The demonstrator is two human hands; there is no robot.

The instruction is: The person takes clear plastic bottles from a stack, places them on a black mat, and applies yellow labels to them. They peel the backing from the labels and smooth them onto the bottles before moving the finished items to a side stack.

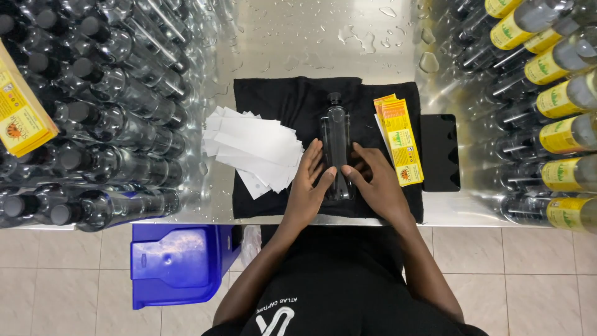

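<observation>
A clear plastic bottle with a black cap [336, 134] lies lengthwise on a black cloth [273, 99] spread over a wet steel table [311, 37]. My left hand [308, 186] rests against the bottle's lower left side, fingers flat. My right hand [373, 183] presses on its lower right side. Both hands touch the bottle near its base. A stack of yellow labels [399, 140] lies on the cloth just right of the bottle. A fanned pile of white backing papers [252, 149] lies to the left.
Several unlabelled capped bottles [99, 118] lie piled at the left, with a yellow label bundle [22, 112] on them. Labelled bottles [553, 137] are stacked at the right. A black holder [440, 152] sits beside the cloth. A blue plastic crate [177, 261] stands on the tiled floor.
</observation>
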